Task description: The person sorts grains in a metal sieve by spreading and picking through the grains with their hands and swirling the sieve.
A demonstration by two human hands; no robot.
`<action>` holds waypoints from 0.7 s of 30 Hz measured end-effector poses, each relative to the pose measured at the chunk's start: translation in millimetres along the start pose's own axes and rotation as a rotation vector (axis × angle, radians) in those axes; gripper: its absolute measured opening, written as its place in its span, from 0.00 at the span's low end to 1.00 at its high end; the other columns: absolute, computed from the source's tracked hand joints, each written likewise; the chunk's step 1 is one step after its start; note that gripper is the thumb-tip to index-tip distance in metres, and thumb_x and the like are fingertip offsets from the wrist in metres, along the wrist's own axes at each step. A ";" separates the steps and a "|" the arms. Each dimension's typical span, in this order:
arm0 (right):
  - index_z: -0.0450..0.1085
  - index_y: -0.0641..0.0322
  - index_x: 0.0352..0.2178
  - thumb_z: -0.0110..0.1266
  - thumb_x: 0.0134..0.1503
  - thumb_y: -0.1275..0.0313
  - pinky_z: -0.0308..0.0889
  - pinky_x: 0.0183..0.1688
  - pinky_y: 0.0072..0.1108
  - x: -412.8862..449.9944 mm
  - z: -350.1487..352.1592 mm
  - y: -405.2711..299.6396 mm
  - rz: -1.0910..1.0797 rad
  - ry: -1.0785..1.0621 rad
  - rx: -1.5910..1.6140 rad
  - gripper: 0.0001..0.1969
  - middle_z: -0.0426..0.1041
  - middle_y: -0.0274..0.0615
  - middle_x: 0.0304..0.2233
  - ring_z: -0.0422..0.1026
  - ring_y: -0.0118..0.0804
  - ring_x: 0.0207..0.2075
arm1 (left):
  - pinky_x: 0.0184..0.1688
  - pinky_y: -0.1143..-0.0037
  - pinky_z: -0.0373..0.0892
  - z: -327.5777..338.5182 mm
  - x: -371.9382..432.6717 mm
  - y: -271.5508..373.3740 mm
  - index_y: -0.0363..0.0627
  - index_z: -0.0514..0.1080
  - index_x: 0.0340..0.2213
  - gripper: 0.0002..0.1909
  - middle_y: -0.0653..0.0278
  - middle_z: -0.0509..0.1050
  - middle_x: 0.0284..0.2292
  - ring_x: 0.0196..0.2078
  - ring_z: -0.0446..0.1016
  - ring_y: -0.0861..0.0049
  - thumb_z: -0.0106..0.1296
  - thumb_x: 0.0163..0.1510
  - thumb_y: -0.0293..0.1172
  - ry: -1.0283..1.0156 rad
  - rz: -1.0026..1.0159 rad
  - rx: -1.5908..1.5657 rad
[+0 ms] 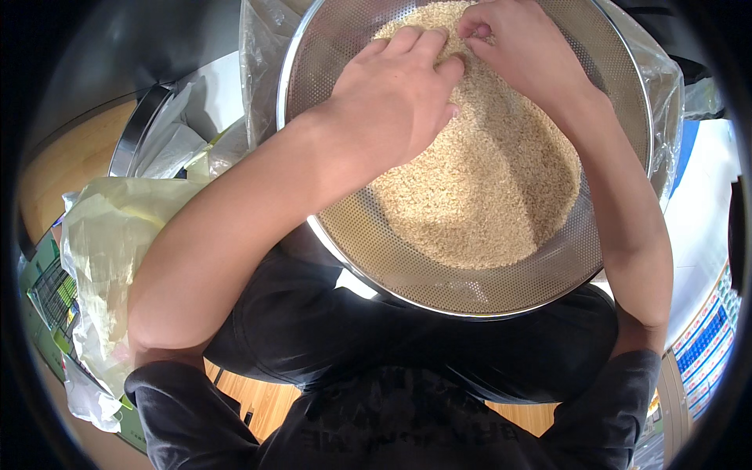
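Note:
A wide perforated stainless steel colander sits before me above my dark-trousered legs. Heaped in it is pale tan grain, too fine to name for sure. My left hand rests palm down over the heap's far left part, fingers spread and touching the grain. At the far side, my right hand hovers low over the grain with thumb and fingertips brought close together. Whether a few grains lie between those fingertips cannot be made out. Part of the right hand is cut off by the top of the picture.
Clear plastic sheeting shows around the colander's far rim. To my left hangs a yellowish plastic bag, beside a dark wire rack. A blue-and-white packaged stack stands at the right. Wood-look flooring shows below.

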State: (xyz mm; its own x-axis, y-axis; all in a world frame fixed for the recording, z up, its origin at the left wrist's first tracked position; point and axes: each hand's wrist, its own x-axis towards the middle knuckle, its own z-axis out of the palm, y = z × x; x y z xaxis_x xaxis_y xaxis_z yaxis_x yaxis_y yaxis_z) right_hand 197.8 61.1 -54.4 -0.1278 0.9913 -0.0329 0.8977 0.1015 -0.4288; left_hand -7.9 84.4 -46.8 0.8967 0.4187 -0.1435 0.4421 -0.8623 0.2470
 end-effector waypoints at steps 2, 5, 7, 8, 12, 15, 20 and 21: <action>0.78 0.65 0.30 0.55 0.52 0.76 0.70 0.50 0.37 0.4 -0.2 -0.6 0.012 -0.020 -0.005 0.06 0.76 0.52 0.35 0.75 0.53 0.44 | 0.63 0.60 0.65 -1.6 -0.4 0.7 0.44 0.69 0.56 0.24 0.51 0.66 0.58 0.62 0.65 0.56 0.53 0.62 0.40 -0.005 -0.005 0.006; 0.78 0.65 0.30 0.55 0.52 0.77 0.71 0.50 0.37 0.7 1.7 1.1 0.014 -0.037 -0.001 0.06 0.76 0.52 0.35 0.75 0.52 0.44 | 0.63 0.60 0.65 -2.6 0.7 1.2 0.44 0.68 0.57 0.24 0.51 0.66 0.58 0.62 0.65 0.56 0.52 0.62 0.40 -0.014 -0.007 0.015; 0.78 0.66 0.30 0.55 0.52 0.77 0.71 0.50 0.37 0.7 2.6 0.7 0.004 -0.027 -0.005 0.06 0.76 0.52 0.35 0.75 0.52 0.44 | 0.63 0.60 0.65 -2.0 0.6 0.7 0.44 0.68 0.57 0.24 0.51 0.66 0.58 0.62 0.65 0.56 0.52 0.62 0.40 -0.020 -0.007 0.018; 0.78 0.66 0.30 0.55 0.52 0.77 0.71 0.50 0.37 1.0 2.7 0.5 0.004 -0.027 -0.004 0.06 0.76 0.52 0.35 0.75 0.52 0.44 | 0.63 0.60 0.65 -1.7 0.5 0.1 0.44 0.68 0.57 0.24 0.50 0.66 0.58 0.62 0.65 0.56 0.52 0.62 0.40 -0.012 -0.001 0.015; 0.78 0.66 0.30 0.55 0.52 0.76 0.71 0.50 0.37 2.3 2.4 -0.3 0.021 -0.051 0.001 0.06 0.76 0.52 0.35 0.75 0.52 0.44 | 0.63 0.60 0.65 -1.0 0.7 -0.1 0.44 0.68 0.57 0.24 0.50 0.66 0.59 0.62 0.65 0.56 0.52 0.62 0.40 0.003 -0.002 0.022; 0.78 0.66 0.30 0.55 0.53 0.76 0.71 0.49 0.37 2.8 1.7 -2.5 0.028 -0.052 -0.001 0.06 0.76 0.52 0.35 0.75 0.52 0.43 | 0.64 0.61 0.64 -3.4 0.5 0.9 0.43 0.69 0.57 0.24 0.49 0.66 0.59 0.63 0.64 0.56 0.52 0.62 0.40 -0.018 -0.013 0.025; 0.76 0.67 0.28 0.55 0.53 0.75 0.72 0.48 0.38 3.2 1.3 -4.6 0.025 -0.044 0.004 0.06 0.76 0.52 0.35 0.76 0.52 0.42 | 0.65 0.61 0.63 -4.7 1.2 1.8 0.43 0.69 0.57 0.24 0.49 0.65 0.60 0.63 0.64 0.56 0.52 0.62 0.41 -0.032 -0.028 0.014; 0.76 0.67 0.28 0.55 0.53 0.75 0.72 0.46 0.38 2.7 0.8 -4.4 0.028 -0.030 -0.003 0.06 0.76 0.52 0.34 0.76 0.52 0.41 | 0.65 0.61 0.63 -4.5 1.7 2.1 0.44 0.69 0.57 0.24 0.49 0.65 0.60 0.64 0.63 0.56 0.52 0.63 0.41 -0.031 -0.028 0.018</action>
State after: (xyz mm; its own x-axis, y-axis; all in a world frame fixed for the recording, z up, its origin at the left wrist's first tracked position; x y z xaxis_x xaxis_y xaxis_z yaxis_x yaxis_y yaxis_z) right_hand 193.1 63.3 -53.4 -0.1153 0.9907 -0.0724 0.9026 0.0740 -0.4241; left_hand -5.4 84.5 -42.3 0.8829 0.4338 -0.1799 0.4663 -0.8555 0.2251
